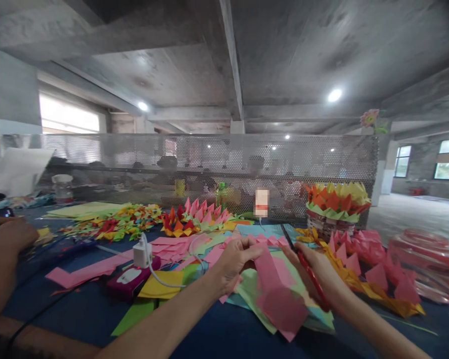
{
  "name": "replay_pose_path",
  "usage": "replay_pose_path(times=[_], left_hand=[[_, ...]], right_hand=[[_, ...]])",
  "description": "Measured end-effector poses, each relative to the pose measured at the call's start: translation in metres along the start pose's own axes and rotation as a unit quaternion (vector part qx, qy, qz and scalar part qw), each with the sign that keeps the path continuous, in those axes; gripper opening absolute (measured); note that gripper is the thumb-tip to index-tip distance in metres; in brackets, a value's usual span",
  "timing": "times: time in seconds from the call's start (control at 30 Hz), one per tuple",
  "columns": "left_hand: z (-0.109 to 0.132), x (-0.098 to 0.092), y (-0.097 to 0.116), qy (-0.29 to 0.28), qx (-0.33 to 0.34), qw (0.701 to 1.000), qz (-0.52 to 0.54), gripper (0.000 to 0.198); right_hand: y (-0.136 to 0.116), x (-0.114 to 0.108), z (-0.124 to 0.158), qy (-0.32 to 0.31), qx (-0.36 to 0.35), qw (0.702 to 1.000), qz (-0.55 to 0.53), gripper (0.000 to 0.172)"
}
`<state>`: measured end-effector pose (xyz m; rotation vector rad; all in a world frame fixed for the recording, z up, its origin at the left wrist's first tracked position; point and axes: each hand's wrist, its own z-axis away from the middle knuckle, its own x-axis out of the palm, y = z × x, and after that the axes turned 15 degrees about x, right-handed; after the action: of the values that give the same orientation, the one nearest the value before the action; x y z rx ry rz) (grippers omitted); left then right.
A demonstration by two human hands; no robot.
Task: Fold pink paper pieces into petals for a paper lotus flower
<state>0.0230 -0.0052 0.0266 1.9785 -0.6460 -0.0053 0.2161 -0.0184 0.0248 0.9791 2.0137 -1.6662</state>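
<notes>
A co-worker's hand (15, 234) hovers at far left over a blue desk (78, 314), its hold too dark to tell. Beyond it are a white sheet (20, 172) and a clear jar (63, 189). Next come pale green sheets (84, 210) and a heap of small folded pieces (129, 219) in red, orange, yellow and green.

Pink strips (90, 270) run toward a purple block (129, 283), where a white charger (142, 255) stands upright, its cable looping right past yellow paper (159, 285). Red-and-orange points (177, 222) and pink points (207, 213) stand in rows farther back, before a perforated screen (134, 149) with blurred figures behind it.

At center, a worker's left hand (237, 259) pinches pink paper (271, 291), its grip closed on the upper left part, while the sheet slants down between the two hands, above pale green and blue layers (254, 294). A phone (262, 202), its display pixelated, stands upright behind.

The right hand (320, 264) wraps its grip around red scissors (313, 280), blades directed toward the screen. To the right, a basket (331, 227) brims with orange and yellow paper, near a pink garland (359, 267) edged in orange. A clear tub (426, 269) sits at far right.
</notes>
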Motion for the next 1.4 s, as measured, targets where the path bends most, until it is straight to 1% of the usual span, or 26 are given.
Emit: replay_pose_path(times=[0.03,0.07,0.1,0.13,0.2,0.23,0.27,0.33,0.4,0.47,0.53,0.57,0.6,0.63,0.7,0.73,0.8,0.87,1.0,1.13,1.27,1.4], left_hand=[[-0.001,-0.001,0.0,-0.001,0.0,1.0,-0.003,0.026],[-0.001,-0.002,0.001,0.001,0.0,1.0,-0.011,0.026],[-0.002,-0.003,0.001,0.005,-0.001,1.0,-0.023,0.026],[-0.003,-0.005,0.001,0.011,-0.003,0.999,-0.039,0.027],[-0.006,-0.008,0.001,0.026,-0.008,0.997,-0.068,0.027],[-0.007,-0.01,0.0,0.033,-0.009,0.996,-0.077,0.027],[-0.008,-0.012,0.0,0.04,-0.01,0.996,-0.082,0.027],[-0.01,-0.015,-0.002,0.058,-0.017,0.995,-0.085,0.027],[-0.011,-0.017,-0.004,0.068,-0.025,0.994,-0.086,0.027],[-0.011,-0.019,-0.005,0.059,-0.023,0.995,-0.078,0.027],[-0.01,-0.019,-0.007,0.04,-0.015,0.997,-0.066,0.027],[-0.009,-0.019,-0.007,0.034,-0.014,0.997,-0.062,0.027],[-0.009,-0.019,-0.008,0.031,-0.014,0.998,-0.061,0.027],[-0.009,-0.018,-0.008,0.031,-0.016,0.997,-0.062,0.027],[-0.008,-0.016,-0.008,0.035,-0.019,0.997,-0.062,0.026],[-0.008,-0.015,-0.008,0.035,-0.021,0.997,-0.06,0.025],[-0.007,-0.013,-0.008,0.031,-0.026,0.998,-0.057,0.024],[-0.006,-0.011,-0.008,0.027,-0.039,0.997,-0.057,0.025],[-0.003,-0.007,-0.007,0.016,-0.071,0.996,-0.045,0.029],[-0.002,-0.006,-0.007,-0.001,-0.073,0.997,-0.012,0.031],[-0.003,-0.008,-0.008,-0.019,-0.081,0.997,0.0,0.04],[-0.003,-0.008,-0.008,-0.034,-0.09,0.995,0.002,0.048]], right_hand=[[0.008,-0.007,-0.011,0.037,-0.015,0.995,0.091,0.032],[0.018,-0.013,-0.021,0.075,-0.01,0.982,0.174,0.029],[0.028,-0.019,-0.03,0.095,0.009,0.964,0.247,0.028],[0.038,-0.024,-0.037,0.101,0.032,0.946,0.305,0.027],[0.057,-0.032,-0.049,0.072,0.074,0.923,0.372,0.019],[0.065,-0.034,-0.052,0.049,0.078,0.916,0.389,0.019],[0.071,-0.036,-0.055,0.029,0.081,0.913,0.399,0.021],[0.079,-0.039,-0.058,0.011,0.071,0.912,0.404,0.026],[0.08,-0.04,-0.059,0.021,0.048,0.919,0.391,0.028],[0.072,-0.037,-0.057,0.047,0.017,0.929,0.366,0.027],[0.057,-0.031,-0.05,0.062,-0.028,0.946,0.317,0.026],[0.048,-0.025,-0.044,0.06,-0.069,0.965,0.246,0.026],[0.038,-0.019,-0.037,0.027,-0.112,0.98,0.164,0.026],[0.03,-0.012,-0.028,-0.011,-0.132,0.987,0.09,0.03],[0.015,0.003,-0.011,-0.091,-0.12,0.988,-0.032,0.04],[0.011,0.01,-0.004,-0.115,-0.114,0.984,-0.076,0.04],[0.007,0.021,0.006,-0.152,-0.105,0.975,-0.126,0.033],[0.009,0.028,0.007,-0.159,-0.092,0.971,-0.154,0.029],[0.021,0.032,-0.006,-0.111,-0.081,0.977,-0.164,0.029],[0.03,0.033,-0.016,-0.099,-0.088,0.978,-0.16,0.029],[0.032,0.035,-0.015,-0.082,-0.09,0.981,-0.15,0.029],[0.03,0.033,-0.014,-0.064,-0.113,0.981,-0.144,0.027]])
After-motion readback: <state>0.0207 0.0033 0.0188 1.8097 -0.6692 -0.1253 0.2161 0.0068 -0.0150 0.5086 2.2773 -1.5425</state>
